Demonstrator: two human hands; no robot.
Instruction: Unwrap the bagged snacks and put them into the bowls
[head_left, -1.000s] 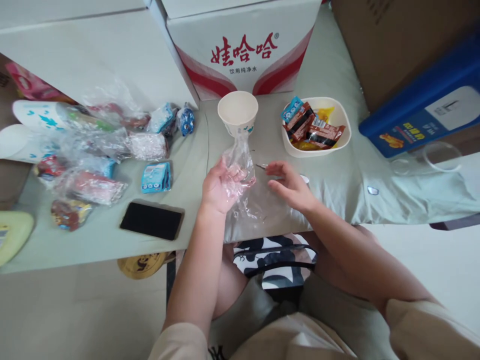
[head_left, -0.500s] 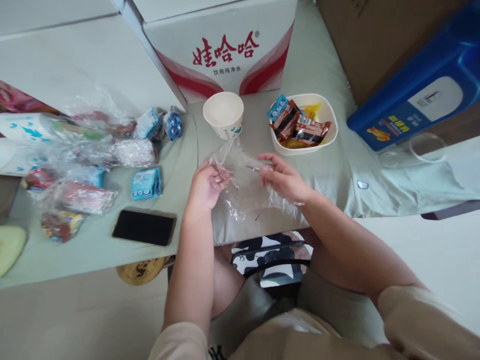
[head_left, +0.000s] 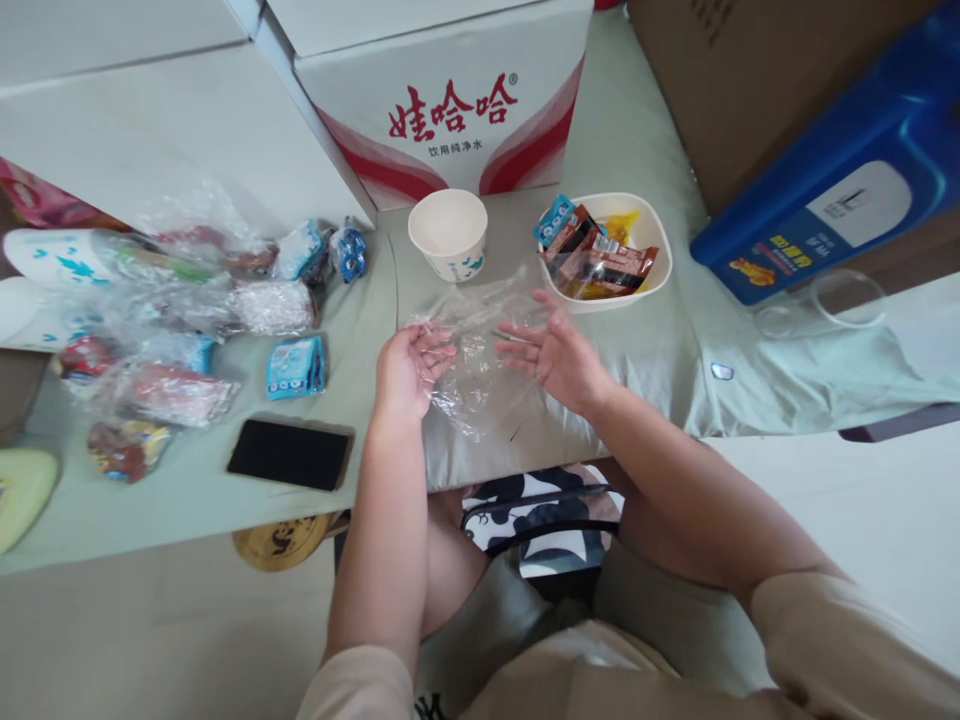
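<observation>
A clear, crumpled plastic bag [head_left: 476, 375] spreads between my two hands over the cloth-covered surface. My left hand [head_left: 411, 368] has its fingers curled at the bag's left side, holding the film. On the other side, my right hand [head_left: 559, 358] is open, its fingers spread against the film and its thumb raised. Just beyond the bag stands a white paper cup [head_left: 448, 235] with a blue print, upright. To its right sits a white square bowl [head_left: 660, 250] holding brown, blue and yellow snack packets [head_left: 607, 265].
Bagged snacks and cups [head_left: 187, 290] lie at the left, near a blue packet [head_left: 295, 367] and a black phone [head_left: 290, 454]. A white carton [head_left: 457, 110] stands behind. At the right are a blue bottle [head_left: 817, 190] and a clear plastic cup [head_left: 825, 300].
My right hand's fingers have gone from pinching the bag to spread apart. The bag's top has come down and spread to the right, towards the bowl. My left hand stays nearly in place.
</observation>
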